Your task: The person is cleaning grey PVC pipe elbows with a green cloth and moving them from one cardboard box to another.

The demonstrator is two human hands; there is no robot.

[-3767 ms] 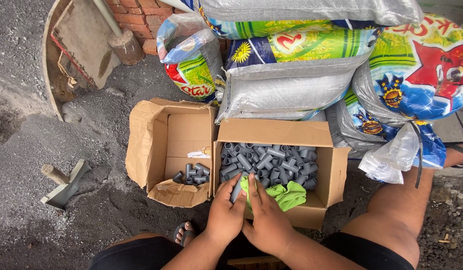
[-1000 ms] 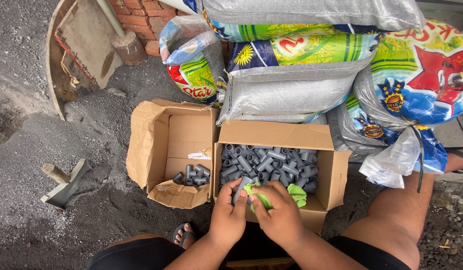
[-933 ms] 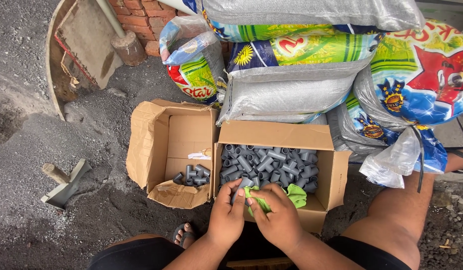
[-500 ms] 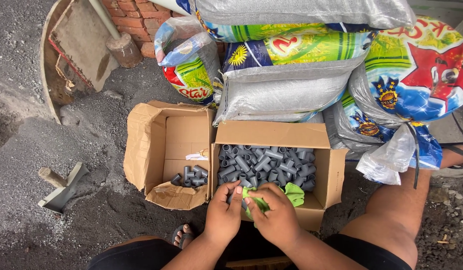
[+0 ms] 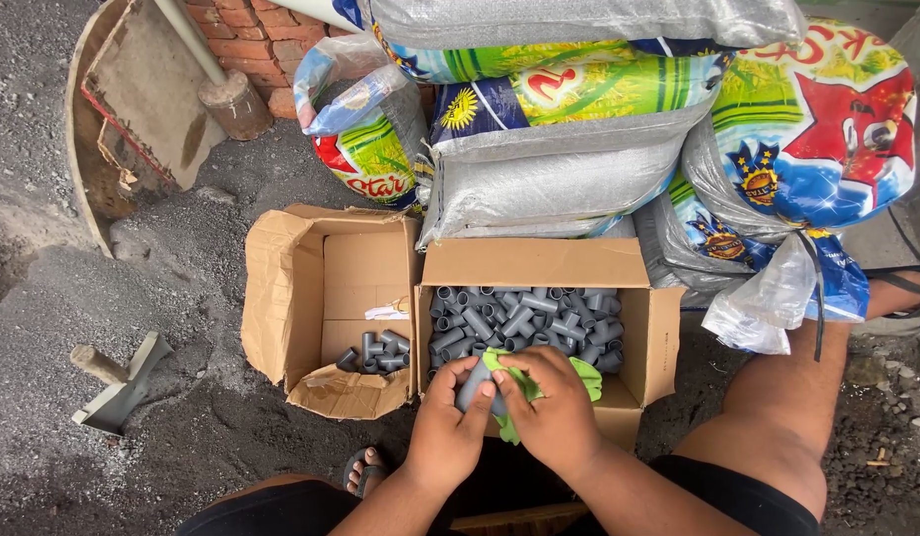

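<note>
My left hand (image 5: 448,429) grips a grey plastic pipe fitting (image 5: 473,384) over the near edge of the right cardboard box (image 5: 646,328). My right hand (image 5: 550,409) presses a green cloth (image 5: 585,374) against the fitting. That box is full of several grey pipe fittings (image 5: 524,323). The left cardboard box (image 5: 291,298) lies open beside it, with a small heap of grey fittings (image 5: 375,353) at its near end.
Stacked woven sacks (image 5: 549,169) and colourful printed bags (image 5: 817,149) stand behind the boxes. A brick wall (image 5: 256,40), a post with a concrete base (image 5: 236,99) and a tilted board (image 5: 132,99) are at the far left. A trowel (image 5: 117,382) lies on gravel. My bare knee (image 5: 787,437) is at right.
Both hands have stayed over the box's near edge; the fitting has turned upright in my left hand and the cloth has shifted around it. The view has tilted slightly.
</note>
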